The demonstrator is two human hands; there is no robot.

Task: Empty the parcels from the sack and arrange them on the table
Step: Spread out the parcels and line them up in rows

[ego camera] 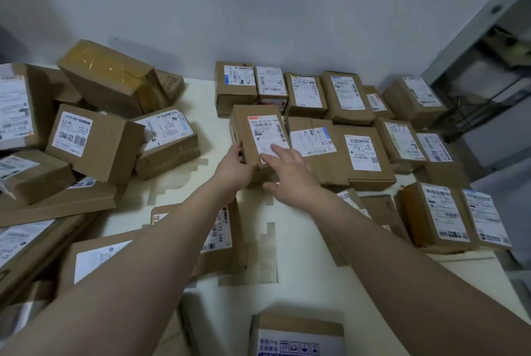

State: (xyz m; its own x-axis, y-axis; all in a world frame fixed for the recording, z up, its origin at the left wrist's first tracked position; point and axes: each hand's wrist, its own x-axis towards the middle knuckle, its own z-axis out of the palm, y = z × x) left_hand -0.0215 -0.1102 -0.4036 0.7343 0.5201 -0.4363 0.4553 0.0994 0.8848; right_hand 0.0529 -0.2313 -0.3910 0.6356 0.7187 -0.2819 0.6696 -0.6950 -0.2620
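Note:
A small cardboard parcel [253, 125] with a red-topped white label stands in the middle of the white table [301, 255], at the left end of a row of parcels. My left hand [234, 167] grips its near left corner. My right hand [290, 171] rests on its near right side, fingers spread over the label. Several labelled parcels [339, 97] lie in neat rows to the right, up to the wall. A loose heap of parcels [94, 143] covers the table's left side. No sack is in view.
A white wall runs behind the table. A flat parcel [221, 237] lies under my left forearm. Another box [297, 335] sits at the near edge. A metal-framed rack [488, 74] stands at the right. Brown tape marks [267, 263] show on the tabletop.

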